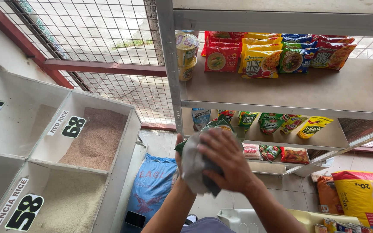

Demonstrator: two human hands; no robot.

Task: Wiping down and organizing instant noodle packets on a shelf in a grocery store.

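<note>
— Standing in a small shop, you are looking down at a pale tiled floor (281, 190), with a wire-mesh window (87, 30) at eleven o'clock and grey metal shelving (290, 88) at one o'clock.

— What are your hands doing?

— Your right hand (227, 162) is pressing a grey cloth (195, 166) flat against a green packet (216, 124). Your left hand (178, 149) is mostly hidden behind the cloth, seemingly gripping the packet from beneath; I cannot tell its grip for sure.

— And the containers?

— At nine o'clock white bins (121, 142) are holding reddish-brown rice (98, 138) and, below it, white rice (72, 200). Noodle packets (260, 62) are lying on the upper shelf, more packets on the shelf under it. A blue sack (154, 183) is leaning at six o'clock, yellow sacks (359, 194) at four o'clock.
</note>
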